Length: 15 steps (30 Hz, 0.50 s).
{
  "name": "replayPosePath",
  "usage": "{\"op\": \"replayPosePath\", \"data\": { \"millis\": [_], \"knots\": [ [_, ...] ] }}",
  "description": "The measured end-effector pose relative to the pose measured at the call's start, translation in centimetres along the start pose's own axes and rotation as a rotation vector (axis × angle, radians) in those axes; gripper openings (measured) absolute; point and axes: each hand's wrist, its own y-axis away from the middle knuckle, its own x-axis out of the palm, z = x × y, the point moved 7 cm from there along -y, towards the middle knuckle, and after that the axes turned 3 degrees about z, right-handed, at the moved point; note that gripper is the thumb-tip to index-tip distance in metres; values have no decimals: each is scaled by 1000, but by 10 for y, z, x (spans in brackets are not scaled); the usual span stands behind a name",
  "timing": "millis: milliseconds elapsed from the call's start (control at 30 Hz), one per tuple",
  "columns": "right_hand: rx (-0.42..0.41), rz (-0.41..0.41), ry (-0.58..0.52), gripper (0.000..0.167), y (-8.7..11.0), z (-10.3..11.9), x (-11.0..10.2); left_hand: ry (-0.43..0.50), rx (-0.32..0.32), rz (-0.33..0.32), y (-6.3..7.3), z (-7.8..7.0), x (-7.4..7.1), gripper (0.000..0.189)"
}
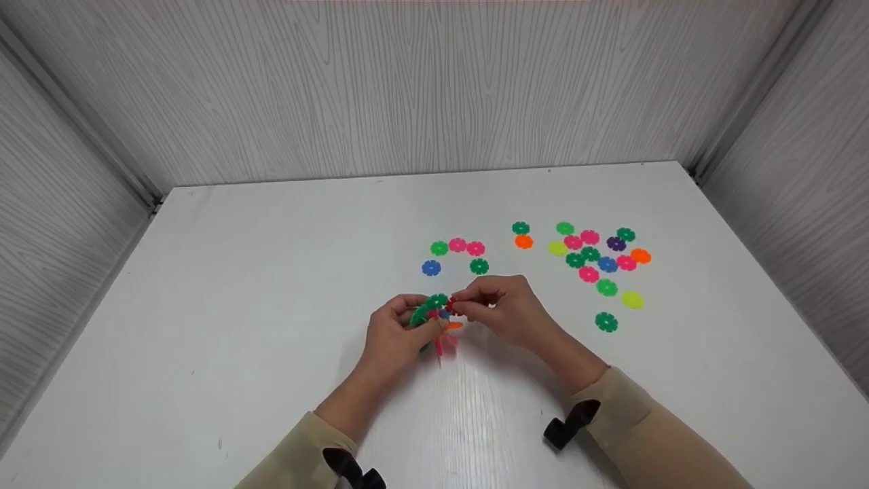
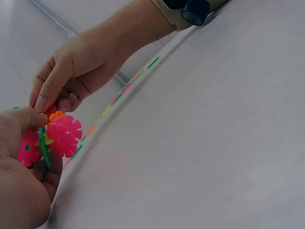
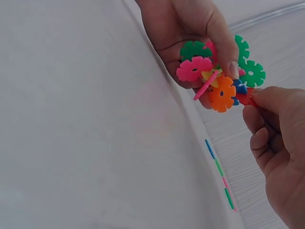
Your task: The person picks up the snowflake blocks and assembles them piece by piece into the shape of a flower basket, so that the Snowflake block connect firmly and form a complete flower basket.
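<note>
A cluster of interlocked plastic snowflake discs [image 3: 222, 94] in green, pink, orange, yellow and blue is held above the table by my left hand [image 1: 397, 333], its thumb pressed across the pieces. Between the thumb and forefinger of my right hand [image 1: 509, 309] is a red notched disc [image 1: 453, 305], touching the right side of the cluster next to a blue disc. From the right wrist view, the red disc [image 3: 245, 98] meets the blue piece's edge; whether their slots are joined I cannot tell. In the left wrist view, pink discs [image 2: 65, 136] stick out from the cluster beyond my left fingers.
Just beyond the hands, several loose discs lie in an arc, among them a blue one [image 1: 431, 267] and a green one [image 1: 479, 266]. A larger scatter of coloured discs [image 1: 607, 265] spreads over the right side of the white table [image 1: 237, 305]. Grey panels [image 1: 421, 88] enclose the table.
</note>
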Motion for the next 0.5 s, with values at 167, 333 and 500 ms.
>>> {"op": "replayPosePath", "data": {
  "millis": [167, 333, 500],
  "knots": [
    [-1, 3, -28, 15, 0, -4, -2, -71, -10, 20, -1, 2, 4, 46],
    [25, -3, -27, 24, 1, -6, -6, -102, 12, 26, -1, 1, 4, 47],
    [123, -113, 53, 28, 0, -21, -28, -104, 0, -11, -3, 3, 0, 42]
  ]
}}
